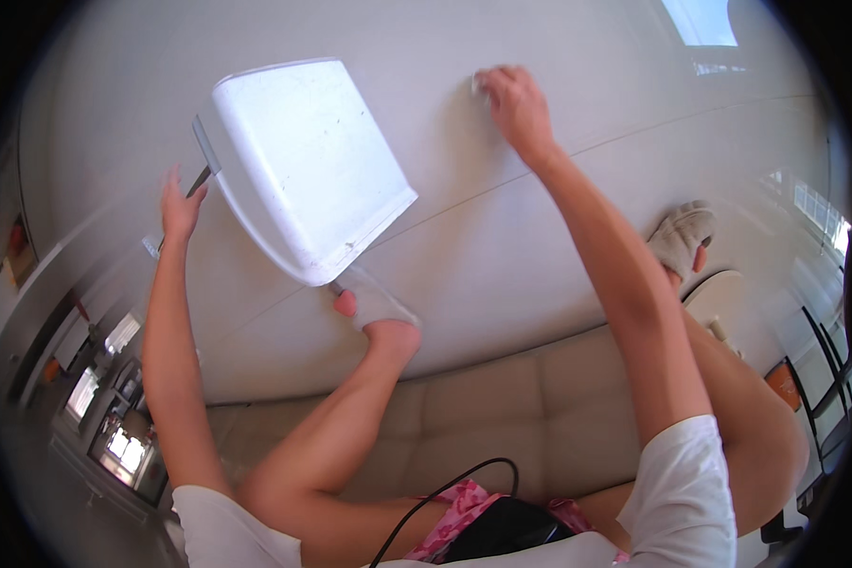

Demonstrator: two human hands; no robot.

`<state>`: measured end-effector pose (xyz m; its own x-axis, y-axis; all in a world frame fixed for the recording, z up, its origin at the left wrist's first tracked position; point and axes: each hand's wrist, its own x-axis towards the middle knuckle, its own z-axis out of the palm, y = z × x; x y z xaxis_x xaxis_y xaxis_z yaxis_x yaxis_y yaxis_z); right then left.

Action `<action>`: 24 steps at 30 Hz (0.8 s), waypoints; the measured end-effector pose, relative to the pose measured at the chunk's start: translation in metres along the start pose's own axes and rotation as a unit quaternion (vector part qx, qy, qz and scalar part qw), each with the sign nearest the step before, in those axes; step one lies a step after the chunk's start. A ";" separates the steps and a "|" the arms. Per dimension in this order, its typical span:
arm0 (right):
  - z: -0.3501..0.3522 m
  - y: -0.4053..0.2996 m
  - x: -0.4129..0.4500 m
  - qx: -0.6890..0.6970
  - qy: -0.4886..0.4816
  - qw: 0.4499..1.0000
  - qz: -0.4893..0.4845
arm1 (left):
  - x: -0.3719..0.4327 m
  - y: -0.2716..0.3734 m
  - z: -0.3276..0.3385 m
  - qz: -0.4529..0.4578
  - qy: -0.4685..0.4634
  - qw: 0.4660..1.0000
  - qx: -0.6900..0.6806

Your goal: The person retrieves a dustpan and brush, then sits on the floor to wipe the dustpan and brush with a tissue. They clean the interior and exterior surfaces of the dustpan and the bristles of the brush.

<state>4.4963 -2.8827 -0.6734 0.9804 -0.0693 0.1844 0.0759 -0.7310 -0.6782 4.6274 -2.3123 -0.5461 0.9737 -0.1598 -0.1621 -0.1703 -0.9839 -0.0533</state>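
A white plastic bin (pixel 319 156) with a grey catch on its side stands or lies on the pale floor before me; which of the two is unclear. My left hand (pixel 181 209) is beside its left side, around a thin dark rod (pixel 198 182) with a small pale end below the wrist. The palm side is hidden. Farther right, my right hand (pixel 517 106) is low over the floor, its fingertips bent onto a small white wad (pixel 478 82), perhaps tissue. Near the bin's lower corner is my foot in a clear or pale slipper (pixel 387 305) with a pink heart-like piece.
A beige tufted sofa (pixel 483 412) is beneath me. My other foot wears a beige slipper (pixel 681 238), near a round pale object (pixel 717 302). Dark metal chair-like frames (pixel 820 369) stand at the right. A black cable (pixel 461 486) loops over my lap. Furniture lines the left edge.
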 end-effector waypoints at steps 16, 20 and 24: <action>-0.045 -0.045 -0.201 -0.020 -0.258 0.965 0.032 | -0.057 0.096 -0.123 0.025 -0.187 0.982 0.005; -0.099 -0.060 -0.263 -0.001 -0.293 0.885 0.361 | -0.094 0.120 -0.165 0.046 -0.141 0.982 0.117; -0.137 -0.086 -0.263 0.262 -0.167 0.760 0.571 | -0.118 0.157 -0.212 0.068 -0.102 0.980 0.158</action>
<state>4.2075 -2.8947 -0.5663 0.4472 -0.2151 -0.8682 -0.8825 0.0522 -0.4675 4.5176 -2.4649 -0.3268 0.8939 -0.2369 -0.3806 -0.3659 -0.8760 -0.3141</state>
